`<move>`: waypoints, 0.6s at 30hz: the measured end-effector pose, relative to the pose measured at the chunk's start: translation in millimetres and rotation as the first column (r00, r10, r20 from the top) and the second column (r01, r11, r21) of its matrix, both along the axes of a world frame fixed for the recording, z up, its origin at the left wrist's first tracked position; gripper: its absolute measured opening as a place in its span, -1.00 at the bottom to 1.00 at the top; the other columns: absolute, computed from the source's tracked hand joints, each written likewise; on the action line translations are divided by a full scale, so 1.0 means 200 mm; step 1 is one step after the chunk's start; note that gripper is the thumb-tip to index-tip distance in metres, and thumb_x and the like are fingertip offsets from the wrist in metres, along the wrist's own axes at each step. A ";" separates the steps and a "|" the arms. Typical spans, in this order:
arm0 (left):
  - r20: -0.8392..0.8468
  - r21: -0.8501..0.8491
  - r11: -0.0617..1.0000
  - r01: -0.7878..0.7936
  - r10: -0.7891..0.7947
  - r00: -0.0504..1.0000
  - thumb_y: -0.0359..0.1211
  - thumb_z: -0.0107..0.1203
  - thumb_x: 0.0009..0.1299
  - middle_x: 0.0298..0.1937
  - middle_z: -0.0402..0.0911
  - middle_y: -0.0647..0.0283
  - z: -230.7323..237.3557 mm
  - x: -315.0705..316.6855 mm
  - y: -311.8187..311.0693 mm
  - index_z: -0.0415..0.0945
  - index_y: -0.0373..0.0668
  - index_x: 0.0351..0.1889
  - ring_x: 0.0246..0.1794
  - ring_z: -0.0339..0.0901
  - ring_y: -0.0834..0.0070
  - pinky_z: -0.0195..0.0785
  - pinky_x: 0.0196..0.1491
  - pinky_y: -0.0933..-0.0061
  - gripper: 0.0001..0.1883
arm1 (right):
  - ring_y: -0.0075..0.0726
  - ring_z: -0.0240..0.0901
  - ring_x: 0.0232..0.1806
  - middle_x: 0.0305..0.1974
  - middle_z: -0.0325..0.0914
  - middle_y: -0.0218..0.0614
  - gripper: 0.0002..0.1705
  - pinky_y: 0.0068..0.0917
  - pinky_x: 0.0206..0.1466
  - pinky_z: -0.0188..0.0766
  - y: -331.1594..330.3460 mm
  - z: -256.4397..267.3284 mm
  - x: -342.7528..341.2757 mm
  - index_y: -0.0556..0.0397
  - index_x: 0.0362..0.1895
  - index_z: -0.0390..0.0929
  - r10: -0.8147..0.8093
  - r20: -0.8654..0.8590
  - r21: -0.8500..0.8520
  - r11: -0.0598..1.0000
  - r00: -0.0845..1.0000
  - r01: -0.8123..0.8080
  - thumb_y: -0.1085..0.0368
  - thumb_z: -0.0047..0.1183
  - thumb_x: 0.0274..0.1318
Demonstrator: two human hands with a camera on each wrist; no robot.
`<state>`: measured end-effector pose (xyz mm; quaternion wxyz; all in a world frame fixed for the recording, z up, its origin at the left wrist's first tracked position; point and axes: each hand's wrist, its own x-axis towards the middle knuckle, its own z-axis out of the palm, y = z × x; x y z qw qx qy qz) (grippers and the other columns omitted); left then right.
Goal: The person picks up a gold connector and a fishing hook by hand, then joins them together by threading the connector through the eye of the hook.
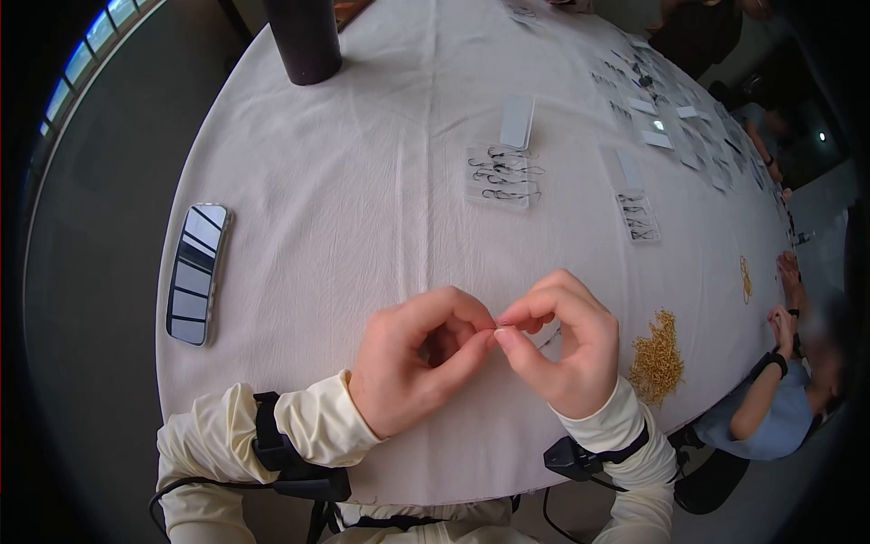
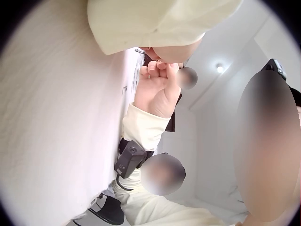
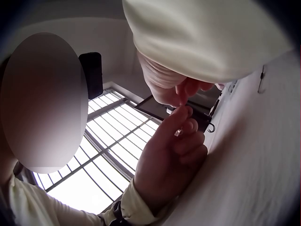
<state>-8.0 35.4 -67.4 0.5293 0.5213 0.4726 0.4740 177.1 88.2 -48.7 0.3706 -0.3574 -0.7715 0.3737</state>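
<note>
Head view: a clear-cased rectangular smartphone [image 1: 197, 275] lies on the white cloth-covered table [image 1: 299, 181]. The bare left hand [image 1: 399, 363] and bare right hand [image 1: 584, 349] meet, thumbs and forefingers pinching a tiny piece [image 1: 501, 325] too small to identify. Rightward lies a loose heap of slender gold-coloured bits [image 1: 657, 358].

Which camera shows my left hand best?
The head view: your left hand is well lit and nearly unobstructed there. The right wrist view shows it darker, from another side; in the left wrist view, its sleeve hides most of it.
</note>
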 end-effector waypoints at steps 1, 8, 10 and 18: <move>-0.014 0.018 1.000 -0.025 0.025 1.000 -0.49 0.19 0.38 -0.50 0.52 0.42 0.00 0.00 0.00 0.54 -0.22 -0.26 -0.56 0.34 0.79 0.24 -0.47 0.67 -0.95 | -0.47 0.39 -0.41 -0.39 0.50 -0.37 -0.85 -0.54 -0.33 0.36 0.00 -0.01 0.00 0.10 -0.35 0.61 -0.010 0.002 -0.006 1.000 1.000 0.010 0.47 0.30 -0.06; -0.022 0.009 1.000 0.026 -0.025 0.999 -0.53 0.15 0.43 -0.42 0.50 0.45 0.00 0.00 0.00 0.50 -0.27 -0.19 -0.46 0.30 0.85 0.16 -0.41 0.73 -0.94 | -0.48 0.39 -0.41 -0.39 0.50 -0.37 -0.93 -0.53 -0.33 0.36 0.00 -0.01 0.00 0.13 -0.34 0.62 -0.006 0.011 -0.053 0.999 1.000 0.007 0.49 0.24 0.05; -0.006 -0.008 1.000 0.021 -0.021 1.000 -0.50 0.13 0.46 -0.42 0.48 0.45 0.01 -0.01 0.00 0.49 -0.27 -0.19 -0.48 0.28 0.83 0.15 -0.41 0.70 -0.95 | -0.47 0.40 -0.41 -0.39 0.50 -0.37 -0.96 -0.53 -0.32 0.37 0.01 -0.01 0.00 0.14 -0.34 0.63 -0.009 0.007 -0.039 0.999 1.000 0.010 0.48 0.23 0.10; 0.136 -0.055 0.998 -0.001 0.008 0.991 -0.44 0.09 0.51 -0.40 0.49 0.43 -0.02 0.00 0.00 0.47 -0.24 -0.16 -0.45 0.35 0.77 0.21 -0.40 0.68 -0.93 | -0.41 0.44 -0.40 -0.38 0.48 -0.38 -0.91 -0.49 -0.29 0.38 0.01 0.01 0.01 0.09 -0.35 0.61 -0.046 0.119 0.123 0.992 0.992 0.032 0.48 0.27 0.03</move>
